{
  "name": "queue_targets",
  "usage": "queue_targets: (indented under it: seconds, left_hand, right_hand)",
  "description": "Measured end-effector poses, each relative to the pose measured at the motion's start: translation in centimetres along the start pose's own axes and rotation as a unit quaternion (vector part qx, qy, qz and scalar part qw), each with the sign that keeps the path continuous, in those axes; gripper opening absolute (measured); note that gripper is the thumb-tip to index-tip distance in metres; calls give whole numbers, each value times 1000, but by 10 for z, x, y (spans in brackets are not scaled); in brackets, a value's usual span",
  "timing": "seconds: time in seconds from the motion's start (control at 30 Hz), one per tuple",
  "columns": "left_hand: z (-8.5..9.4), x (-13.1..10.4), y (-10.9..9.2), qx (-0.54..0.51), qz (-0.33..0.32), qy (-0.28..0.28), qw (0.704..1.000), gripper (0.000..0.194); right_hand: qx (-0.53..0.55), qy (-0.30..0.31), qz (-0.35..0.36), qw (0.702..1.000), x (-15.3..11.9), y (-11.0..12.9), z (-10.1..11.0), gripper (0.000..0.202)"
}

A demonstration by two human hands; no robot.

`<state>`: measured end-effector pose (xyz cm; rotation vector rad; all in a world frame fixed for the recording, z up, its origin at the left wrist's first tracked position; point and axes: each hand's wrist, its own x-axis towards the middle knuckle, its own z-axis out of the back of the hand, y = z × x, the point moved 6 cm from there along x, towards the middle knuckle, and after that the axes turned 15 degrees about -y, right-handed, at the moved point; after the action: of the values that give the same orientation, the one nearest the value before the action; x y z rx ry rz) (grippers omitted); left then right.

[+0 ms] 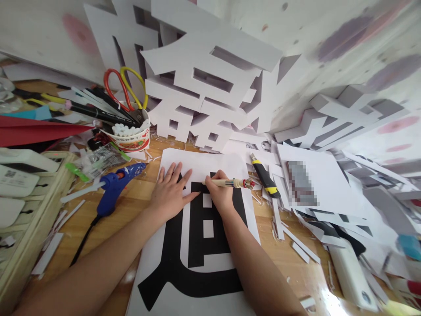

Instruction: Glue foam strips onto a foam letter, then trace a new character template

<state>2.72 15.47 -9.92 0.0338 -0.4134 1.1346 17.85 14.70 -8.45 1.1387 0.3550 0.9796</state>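
Observation:
A white sheet point(166, 303) lies on the wooden table, with a large black character cutout point(204, 281) on top of it. My left hand point(171, 191) rests flat with fingers spread, pressing on the sheet and the cutout's upper left part. In my right hand point(219, 191) is a cream multicolour pen point(226, 182) with a red decorated end. Its tip points left, at the upper edge of the black shape. Part of the cutout is hidden beneath my right hand and forearm.
A yellow-black utility knife point(265, 177) lies right of the sheet, near paper strips. To the left are a blue glue gun point(115, 186) and a paper cup point(131, 139) holding scissors and pens. White three-dimensional characters point(210, 66) stand behind. A pale device point(350, 274) sits at lower right.

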Motion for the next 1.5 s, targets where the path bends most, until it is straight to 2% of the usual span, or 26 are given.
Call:
queue_targets:
  seconds: [0.43,0.63,0.77,0.93,1.1,1.23,1.4,1.5]
  left_hand:
    - [0,-1,0,-1,0,-1,1000,69]
    - [-1,0,0,2,-3,0,1000,69]
    - [-2,0,0,2,-2,0,1000,70]
    - [-2,0,0,2,-2,-1,1000,70]
    - [-1,0,-1,-1,-3,-1,1000,70]
    - [-1,0,0,-4,-3,-1,1000,70]
    - [0,0,0,-5,-3,-3,1000,70]
    - [0,0,0,-4,-4,-5,1000,70]
  right_hand:
    - [-19,-17,12,1000,2,0,3,26]
    - [-13,7,4,1000,1,-2,1,27]
    - [-23,-15,15,1000,2,-2,4,26]
    - [-18,2,11,1000,2,-4,2,27]
    - [-10,-23,20,999,2,-2,5,27]
    - [-11,-5,15,1000,2,-2,3,26]
    - [-14,-33,20,999,3,0,7,26]
    - [-15,-23,17,999,2,-1,6,27]
